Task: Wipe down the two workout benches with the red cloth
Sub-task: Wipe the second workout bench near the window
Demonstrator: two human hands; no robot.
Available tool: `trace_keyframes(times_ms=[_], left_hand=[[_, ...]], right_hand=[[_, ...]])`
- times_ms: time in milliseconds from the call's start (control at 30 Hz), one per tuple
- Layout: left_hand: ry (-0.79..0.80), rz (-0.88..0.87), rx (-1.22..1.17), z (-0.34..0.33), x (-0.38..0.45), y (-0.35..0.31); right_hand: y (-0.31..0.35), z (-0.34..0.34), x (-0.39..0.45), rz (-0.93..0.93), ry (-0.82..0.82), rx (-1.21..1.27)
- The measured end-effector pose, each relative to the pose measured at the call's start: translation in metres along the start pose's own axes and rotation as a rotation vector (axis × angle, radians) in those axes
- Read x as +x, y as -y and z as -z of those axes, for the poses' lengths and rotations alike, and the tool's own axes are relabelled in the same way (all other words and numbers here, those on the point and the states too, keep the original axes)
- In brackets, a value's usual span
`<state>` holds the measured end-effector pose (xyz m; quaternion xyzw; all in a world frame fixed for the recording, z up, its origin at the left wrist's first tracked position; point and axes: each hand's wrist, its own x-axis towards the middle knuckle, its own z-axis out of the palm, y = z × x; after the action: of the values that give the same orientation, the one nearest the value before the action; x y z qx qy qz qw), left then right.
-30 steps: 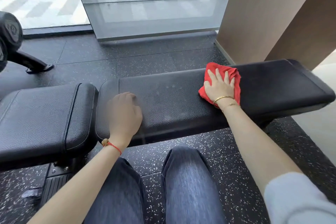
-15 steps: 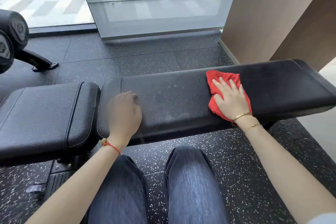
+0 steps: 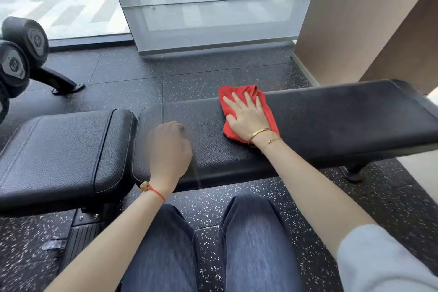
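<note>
A black padded workout bench [image 3: 331,116] runs left to right in front of me, with its long back pad on the right and a separate seat pad [image 3: 59,149] on the left. The red cloth [image 3: 239,92] lies flat on the long pad near its middle. My right hand [image 3: 246,116] presses on the cloth with fingers spread. My left hand [image 3: 169,149] rests on the left end of the long pad, fingers curled under, holding nothing. Only this one bench is in view.
Black dumbbells [image 3: 21,52] sit on a rack at the far left. A glass panel [image 3: 213,7] stands behind the bench and a brown wall [image 3: 367,19] rises at the right. My knees [image 3: 213,244] are close to the bench's front edge, on speckled black floor.
My right hand has slid the red cloth leftward along the long pad, toward my left hand. My left hand has stayed in place.
</note>
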<state>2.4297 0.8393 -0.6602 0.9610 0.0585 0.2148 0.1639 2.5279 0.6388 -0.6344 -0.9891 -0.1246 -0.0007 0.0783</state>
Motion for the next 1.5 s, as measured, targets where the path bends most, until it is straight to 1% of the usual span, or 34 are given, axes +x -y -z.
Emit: trace_keyframes(times_ms=[67, 133, 233, 333, 467, 567, 633, 733, 867, 967, 1033, 1167, 1267, 1333, 1400, 1500], left_hand=[[0.002, 0.005, -0.014, 0.000, 0.000, 0.001], [0.005, 0.011, -0.033, 0.001, 0.000, 0.001], [0.000, 0.007, -0.058, 0.003, -0.002, 0.001], [0.009, -0.008, -0.069, 0.005, -0.002, 0.003], [0.011, 0.003, -0.050, 0.004, -0.002, 0.002], [0.002, 0.017, -0.037, 0.003, -0.001, -0.001], [0.000, 0.017, -0.038, 0.003, -0.001, -0.001], [-0.001, 0.020, -0.048, 0.003, 0.000, 0.000], [-0.003, 0.037, -0.093, 0.007, -0.002, 0.002], [-0.025, 0.065, -0.179, 0.018, -0.004, 0.007], [-0.065, 0.064, -0.180, 0.030, -0.002, 0.017], [-0.106, 0.041, -0.049, 0.054, 0.003, 0.069], [-0.063, 0.077, 0.051, 0.063, 0.002, 0.114], [-0.013, 0.115, 0.088, 0.064, -0.001, 0.131], [0.030, 0.146, 0.102, 0.063, -0.005, 0.135], [0.019, 0.166, 0.083, 0.062, -0.004, 0.137]], right_hand=[[0.028, -0.006, -0.014, 0.139, 0.008, -0.018], [0.042, -0.009, -0.031, 0.233, 0.016, -0.020], [0.032, -0.009, -0.056, 0.271, 0.005, 0.005], [0.001, -0.006, -0.070, 0.203, -0.042, 0.019], [-0.038, 0.001, -0.046, -0.019, -0.062, 0.013], [-0.037, 0.003, -0.013, -0.155, -0.056, 0.019], [-0.022, 0.000, 0.002, -0.166, -0.047, 0.015], [0.011, -0.003, 0.006, -0.052, -0.026, 0.010], [0.052, -0.010, -0.020, 0.196, -0.005, 0.000], [0.062, -0.015, -0.044, 0.326, -0.003, 0.010], [0.062, -0.015, -0.047, 0.321, 0.005, 0.028], [0.073, -0.017, -0.024, 0.215, 0.014, 0.061], [0.097, -0.021, 0.006, 0.133, 0.013, 0.053], [0.119, -0.023, 0.022, 0.115, 0.020, 0.059], [0.142, -0.026, 0.031, 0.162, 0.035, 0.070], [0.164, -0.027, 0.022, 0.300, 0.047, 0.069]])
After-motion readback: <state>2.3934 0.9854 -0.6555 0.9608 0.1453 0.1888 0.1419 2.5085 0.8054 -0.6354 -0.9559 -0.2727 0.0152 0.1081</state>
